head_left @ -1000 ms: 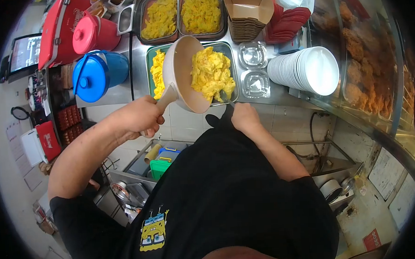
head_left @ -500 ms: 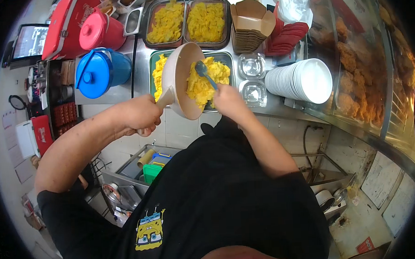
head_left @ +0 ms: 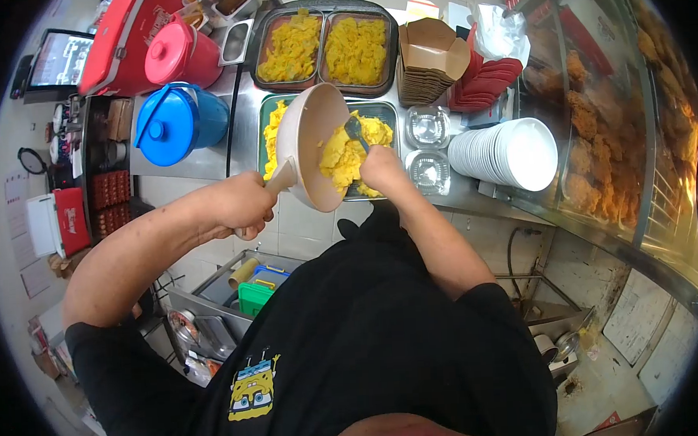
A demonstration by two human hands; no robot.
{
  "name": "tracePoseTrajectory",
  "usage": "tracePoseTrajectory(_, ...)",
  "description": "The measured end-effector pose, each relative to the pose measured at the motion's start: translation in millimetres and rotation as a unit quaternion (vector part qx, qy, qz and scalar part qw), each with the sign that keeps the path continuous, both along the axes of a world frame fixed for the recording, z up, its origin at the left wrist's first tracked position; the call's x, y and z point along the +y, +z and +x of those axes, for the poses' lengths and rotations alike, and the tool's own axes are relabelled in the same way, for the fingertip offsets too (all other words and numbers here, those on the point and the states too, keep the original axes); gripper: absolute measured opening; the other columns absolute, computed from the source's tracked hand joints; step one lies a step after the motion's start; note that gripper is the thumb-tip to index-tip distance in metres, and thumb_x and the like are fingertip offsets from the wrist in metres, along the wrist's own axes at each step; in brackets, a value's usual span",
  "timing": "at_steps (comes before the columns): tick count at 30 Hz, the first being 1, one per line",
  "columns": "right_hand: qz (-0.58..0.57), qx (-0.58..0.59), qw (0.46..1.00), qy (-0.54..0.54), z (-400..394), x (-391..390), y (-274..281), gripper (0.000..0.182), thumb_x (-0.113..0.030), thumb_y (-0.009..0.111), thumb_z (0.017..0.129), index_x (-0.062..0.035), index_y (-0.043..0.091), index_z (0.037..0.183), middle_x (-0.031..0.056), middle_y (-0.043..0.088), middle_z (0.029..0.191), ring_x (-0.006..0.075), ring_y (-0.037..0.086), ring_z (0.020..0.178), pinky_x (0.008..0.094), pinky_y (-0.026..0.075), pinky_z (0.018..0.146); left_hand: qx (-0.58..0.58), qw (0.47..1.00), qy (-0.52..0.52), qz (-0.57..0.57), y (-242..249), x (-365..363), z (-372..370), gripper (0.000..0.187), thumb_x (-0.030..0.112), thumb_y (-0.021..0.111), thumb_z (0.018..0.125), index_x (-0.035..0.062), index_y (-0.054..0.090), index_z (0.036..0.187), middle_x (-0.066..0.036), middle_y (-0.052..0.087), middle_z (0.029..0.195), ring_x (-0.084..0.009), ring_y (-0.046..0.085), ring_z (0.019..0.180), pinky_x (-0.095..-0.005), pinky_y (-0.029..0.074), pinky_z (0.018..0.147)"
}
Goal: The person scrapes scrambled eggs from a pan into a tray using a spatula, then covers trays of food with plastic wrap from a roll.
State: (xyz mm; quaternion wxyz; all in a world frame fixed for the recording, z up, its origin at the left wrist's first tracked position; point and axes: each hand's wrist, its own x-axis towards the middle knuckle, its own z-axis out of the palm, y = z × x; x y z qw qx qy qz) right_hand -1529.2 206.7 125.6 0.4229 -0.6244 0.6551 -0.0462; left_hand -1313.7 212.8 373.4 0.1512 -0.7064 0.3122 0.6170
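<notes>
Nearest is the person's black shirt point(head_left: 400, 325), and beyond it both hands reach over the tabletop's near edge. The left hand point(head_left: 247, 203) is closed round the handle of a pale pan point(head_left: 314, 134), tilted steeply on its side with its mouth facing right. The right hand point(head_left: 380, 170) is curled tightly round a dark spatula point(head_left: 354, 130), its head against the soft yellow food point(head_left: 348, 152). That food lies at the pan's lower rim and in the green-edged tray point(head_left: 395, 122) beneath; how much rests in the pan is hard to tell. To do this well, keep the pan low and steady over the tray, sweep along the inner wall, and spread the food gently so it stays inside the edges. Farther off stand two filled trays point(head_left: 357, 50).

Against a second ago, the spatula head has gone from the near edge of the mound to its far side, and the mound looks lower; the left hand's grip and the pan's tilt look much the same.
</notes>
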Motion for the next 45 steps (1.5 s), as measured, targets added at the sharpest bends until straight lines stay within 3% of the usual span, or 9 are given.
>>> tracePoseTrajectory(6,-0.037,-0.044,0.998,0.025,-3,12,67,0.025,-0.008,0.051,0.083,0.0078,0.065,0.097,0.0357,0.066,0.092,0.05,0.066,0.092,0.0559,0.052,0.084,0.017,1.0,-0.004,-0.005,-4,2,11,0.02,0.012,0.049,0.093,-0.0068,0.053,0.094,-0.008,0.053,0.071,-0.0139,0.052,0.048,-0.031,0.036,0.037)
tracePoseTrajectory(9,-0.051,-0.12,0.986,0.104,25,44,19,0.023,-0.007,0.051,0.084,0.0077,0.064,0.095,0.0361,0.066,0.089,0.0513,0.066,0.089,0.0575,0.051,0.081,0.01,1.0,-0.028,0.002,9,4,7,0.023,0.015,0.049,0.095,-0.007,0.052,0.1,-0.007,0.053,0.073,-0.0132,0.054,0.05,-0.0297,0.038,0.037)
tracePoseTrajectory(12,-0.041,-0.091,0.991,0.084,37,58,-5,0.027,-0.006,0.052,0.083,0.0139,0.061,0.098,0.0375,0.065,0.085,0.0526,0.066,0.088,0.0556,0.053,0.082,0.001,1.0,-0.025,-0.016,8,11,9,0.021,0.011,0.048,0.093,-0.0084,0.054,0.098,-0.008,0.053,0.073,-0.0142,0.052,0.048,-0.031,0.038,0.039)
tracePoseTrajectory(17,-0.065,-0.046,0.994,0.072,18,54,-9,0.027,-0.007,0.048,0.086,0.014,0.062,0.095,0.0345,0.066,0.082,0.0502,0.068,0.081,0.0544,0.055,0.076,-0.001,1.0,0.004,-0.024,11,16,8,0.022,0.01,0.047,0.092,-0.0093,0.057,0.094,-0.009,0.054,0.068,-0.0157,0.051,0.047,-0.0333,0.037,0.04)
tracePoseTrajectory(20,-0.08,-0.029,0.994,0.068,5,52,-4,0.027,-0.008,0.049,0.086,0.0136,0.062,0.095,0.0334,0.067,0.081,0.0491,0.069,0.08,0.0536,0.056,0.075,-0.022,0.998,-0.052,-0.009,12,9,4,0.024,0.014,0.047,0.093,-0.0079,0.058,0.091,-0.008,0.054,0.065,-0.0161,0.052,0.047,-0.0326,0.037,0.04)
tracePoseTrajectory(22,-0.086,-0.024,0.994,0.069,-3,51,5,0.027,-0.008,0.049,0.087,0.0135,0.063,0.095,0.0331,0.067,0.081,0.0491,0.069,0.081,0.0534,0.056,0.075,-0.025,0.998,-0.056,0.02,10,7,2,0.023,0.017,0.05,0.095,-0.0052,0.055,0.1,-0.008,0.058,0.078,-0.0123,0.054,0.047,-0.0302,0.034,0.035)
tracePoseTrajectory(31,-0.015,0.027,0.998,0.053,-10,45,4,0.027,-0.009,0.047,0.09,0.01,0.064,0.099,0.0346,0.068,0.095,0.048,0.068,0.094,0.0537,0.055,0.084,-0.01,0.999,-0.048,-0.002,0,12,21,0.025,0.003,0.049,0.087,-0.0085,0.055,0.108,-0.012,0.06,0.088,-0.0153,0.058,0.049,-0.0302,0.038,0.038)
tracePoseTrajectory(34,-0.011,0.033,0.998,0.053,-12,47,11,0.029,-0.009,0.046,0.09,0.0107,0.064,0.102,0.0345,0.068,0.094,0.0482,0.068,0.093,0.0535,0.055,0.083,-0.001,1.0,-0.02,-0.018,8,15,17,0.021,0.007,0.047,0.093,-0.012,0.053,0.102,-0.01,0.052,0.075,-0.0139,0.047,0.048,-0.0308,0.034,0.039)
tracePoseTrajectory(45,-0.024,-0.016,0.997,0.072,26,33,24,0.028,-0.009,0.05,0.088,0.0099,0.066,0.1,0.033,0.069,0.097,0.0476,0.068,0.095,0.0518,0.055,0.084,-0.021,0.998,-0.052,-0.022,18,23,13,0.022,0.008,0.05,0.092,-0.0107,0.054,0.103,-0.012,0.055,0.079,-0.0158,0.05,0.051,-0.0328,0.037,0.04)
